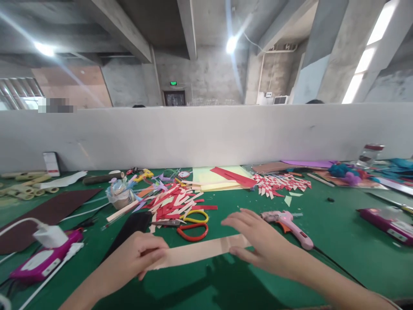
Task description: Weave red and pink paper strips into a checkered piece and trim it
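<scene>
A pale peach paper strip (196, 254) stretches between my two hands above the green table. Its left end is pinched between the thumb and fingers of my left hand (143, 254). My right hand (254, 239) is at the other end, thumb below and fingers spread over it, the thumb touching the strip. Just beyond the strip lie scissors (193, 232) with one red and one yellow handle. A pink glue gun (295, 228) rests to the right of my right hand. Red and peach paper strips (177, 200) are heaped behind the scissors.
Woven red-and-white pieces (280, 183) lie at the back by yellow paper (206, 176). Purple power strips (48, 258) (387, 224) sit at both sides. A cup (121, 196) stands behind my left hand. A white partition (193, 137) runs along the back; a glass jar (371, 155) stands right.
</scene>
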`<state>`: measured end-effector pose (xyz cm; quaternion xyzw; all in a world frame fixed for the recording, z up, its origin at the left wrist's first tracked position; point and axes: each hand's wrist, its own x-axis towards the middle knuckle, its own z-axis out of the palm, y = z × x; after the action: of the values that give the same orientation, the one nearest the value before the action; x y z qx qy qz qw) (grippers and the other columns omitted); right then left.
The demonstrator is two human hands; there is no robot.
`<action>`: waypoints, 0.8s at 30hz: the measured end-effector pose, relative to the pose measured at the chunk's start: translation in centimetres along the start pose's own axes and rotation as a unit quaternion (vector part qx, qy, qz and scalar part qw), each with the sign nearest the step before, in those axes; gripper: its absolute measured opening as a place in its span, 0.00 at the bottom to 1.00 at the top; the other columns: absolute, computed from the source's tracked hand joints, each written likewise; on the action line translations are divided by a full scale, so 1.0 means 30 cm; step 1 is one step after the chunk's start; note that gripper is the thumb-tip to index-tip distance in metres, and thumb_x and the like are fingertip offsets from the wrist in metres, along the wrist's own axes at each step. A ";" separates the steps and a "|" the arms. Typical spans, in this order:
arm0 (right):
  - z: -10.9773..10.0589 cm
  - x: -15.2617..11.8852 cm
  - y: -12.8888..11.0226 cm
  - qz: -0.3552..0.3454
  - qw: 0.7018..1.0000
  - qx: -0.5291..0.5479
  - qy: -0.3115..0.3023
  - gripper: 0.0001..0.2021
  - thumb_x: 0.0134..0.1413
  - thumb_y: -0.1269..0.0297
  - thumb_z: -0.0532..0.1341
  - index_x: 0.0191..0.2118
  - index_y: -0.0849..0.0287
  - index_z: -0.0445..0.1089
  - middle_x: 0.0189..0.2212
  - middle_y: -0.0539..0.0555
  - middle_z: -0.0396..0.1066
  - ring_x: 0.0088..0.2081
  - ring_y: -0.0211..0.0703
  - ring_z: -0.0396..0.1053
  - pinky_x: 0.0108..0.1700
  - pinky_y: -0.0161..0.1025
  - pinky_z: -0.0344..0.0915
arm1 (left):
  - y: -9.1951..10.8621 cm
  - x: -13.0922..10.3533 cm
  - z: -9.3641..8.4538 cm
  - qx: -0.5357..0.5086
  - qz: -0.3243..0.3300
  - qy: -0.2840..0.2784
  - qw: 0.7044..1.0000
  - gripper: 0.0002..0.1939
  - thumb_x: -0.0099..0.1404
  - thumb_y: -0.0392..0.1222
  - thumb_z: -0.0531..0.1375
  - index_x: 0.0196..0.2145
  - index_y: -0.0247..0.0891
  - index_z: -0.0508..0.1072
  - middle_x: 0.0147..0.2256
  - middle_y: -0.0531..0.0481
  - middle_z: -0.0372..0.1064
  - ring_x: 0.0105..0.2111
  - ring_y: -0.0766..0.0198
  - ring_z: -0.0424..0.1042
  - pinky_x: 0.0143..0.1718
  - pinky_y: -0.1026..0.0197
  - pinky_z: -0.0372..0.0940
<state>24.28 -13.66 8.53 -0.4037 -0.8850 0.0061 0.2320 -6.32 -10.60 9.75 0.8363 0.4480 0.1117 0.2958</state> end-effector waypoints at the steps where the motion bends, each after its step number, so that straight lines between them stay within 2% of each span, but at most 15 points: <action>1: 0.013 0.011 -0.011 0.002 1.000 0.009 -0.028 0.07 0.58 0.65 0.52 0.40 0.55 0.66 0.36 0.51 0.71 0.37 0.39 0.68 0.49 0.44 0.60 | -0.004 -0.005 -0.006 0.007 -0.001 0.004 1.000 0.20 0.64 0.51 0.48 0.25 0.37 0.71 0.18 0.57 0.61 0.13 0.72 0.60 0.19 0.70 0.55; 3: 0.037 0.023 -0.018 0.030 0.997 0.026 -0.069 0.11 0.61 0.68 0.48 0.31 0.56 0.65 0.25 0.47 0.69 0.28 0.35 0.66 0.37 0.35 0.62 | -0.011 -0.016 -0.017 0.040 0.006 0.020 0.999 0.21 0.65 0.50 0.47 0.25 0.38 0.72 0.17 0.56 0.64 0.15 0.70 0.64 0.21 0.70 0.57; 5: 0.057 0.030 -0.019 0.059 0.993 0.036 -0.092 0.13 0.61 0.67 0.48 0.28 0.57 0.64 0.21 0.46 0.66 0.22 0.34 0.61 0.25 0.30 0.54 | -0.006 -0.017 -0.018 0.112 0.043 0.075 0.990 0.18 0.66 0.48 0.48 0.29 0.40 0.74 0.22 0.54 0.70 0.23 0.66 0.70 0.27 0.68 0.61; 7: 0.073 0.042 -0.028 0.058 0.992 0.045 -0.104 0.12 0.60 0.67 0.50 0.27 0.57 0.64 0.19 0.46 0.63 0.20 0.33 0.57 0.22 0.30 0.46 | 0.022 -0.001 0.004 0.202 0.113 0.153 0.961 0.13 0.66 0.44 0.50 0.36 0.43 0.74 0.32 0.52 0.74 0.33 0.62 0.71 0.34 0.65 0.62; 8: 0.081 0.051 -0.036 0.050 0.992 0.052 -0.105 0.11 0.59 0.67 0.51 0.26 0.57 0.64 0.18 0.45 0.62 0.19 0.32 0.54 0.21 0.30 0.44 | 0.045 0.013 0.025 0.242 0.152 0.172 0.943 0.12 0.66 0.42 0.51 0.39 0.43 0.73 0.36 0.52 0.74 0.35 0.62 0.71 0.37 0.63 0.62; 10: 0.095 0.072 -0.057 0.036 0.991 0.080 -0.097 0.11 0.57 0.67 0.52 0.24 0.57 0.62 0.17 0.44 0.57 0.19 0.31 0.50 0.21 0.30 0.42 | 0.100 0.048 0.081 0.288 0.210 0.183 0.916 0.11 0.65 0.39 0.51 0.41 0.41 0.71 0.35 0.51 0.74 0.34 0.62 0.70 0.37 0.61 0.62; 11: 0.100 0.082 -0.067 0.034 0.990 0.100 -0.091 0.11 0.56 0.67 0.53 0.23 0.58 0.61 0.16 0.44 0.55 0.19 0.30 0.47 0.21 0.30 0.42 | 0.125 0.065 0.112 0.304 0.231 0.177 0.907 0.11 0.66 0.38 0.49 0.37 0.40 0.71 0.31 0.51 0.73 0.31 0.63 0.69 0.34 0.61 0.61; 13: 0.105 0.099 -0.082 0.042 0.985 0.145 -0.085 0.12 0.56 0.67 0.53 0.21 0.59 0.59 0.16 0.43 0.50 0.19 0.30 0.44 0.21 0.29 0.41 | 0.162 0.096 0.165 0.343 0.251 0.199 0.883 0.17 0.67 0.34 0.44 0.25 0.38 0.67 0.22 0.52 0.67 0.21 0.65 0.64 0.24 0.62 0.57; 16: 0.097 0.110 -0.089 0.055 0.973 0.206 -0.092 0.13 0.56 0.68 0.52 0.21 0.60 0.57 0.17 0.43 0.48 0.20 0.29 0.45 0.21 0.28 0.42 | 0.167 0.125 0.203 0.390 0.300 0.254 0.833 0.19 0.66 0.30 0.41 0.21 0.38 0.62 0.17 0.53 0.61 0.16 0.66 0.58 0.21 0.62 0.52; 19: 0.078 0.105 -0.077 0.072 0.965 0.234 -0.095 0.12 0.56 0.69 0.51 0.22 0.60 0.58 0.18 0.43 0.51 0.21 0.29 0.48 0.22 0.28 0.44 | 0.139 0.135 0.189 0.399 0.334 0.269 0.810 0.18 0.65 0.29 0.42 0.20 0.38 0.59 0.16 0.55 0.58 0.15 0.68 0.54 0.20 0.62 0.50; 22: 0.050 0.089 -0.045 0.093 0.958 0.247 -0.108 0.12 0.57 0.67 0.51 0.22 0.61 0.59 0.18 0.44 0.52 0.22 0.30 0.49 0.23 0.29 0.46 | 0.102 0.129 0.151 0.400 0.335 0.274 0.808 0.18 0.64 0.27 0.42 0.20 0.39 0.58 0.15 0.57 0.56 0.14 0.68 0.53 0.20 0.63 0.50; 24: 0.027 0.069 -0.010 0.102 0.953 0.255 -0.126 0.13 0.58 0.64 0.51 0.22 0.60 0.58 0.18 0.44 0.52 0.22 0.30 0.49 0.24 0.29 0.46 | 0.062 0.116 0.119 0.410 0.327 0.257 0.811 0.18 0.64 0.27 0.42 0.20 0.39 0.57 0.15 0.57 0.57 0.15 0.68 0.54 0.21 0.64 0.51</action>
<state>22.57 -12.23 8.71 -0.4154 -0.8300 0.3059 0.2119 -1.45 -9.95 7.72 0.9178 0.2119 0.2187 -0.2549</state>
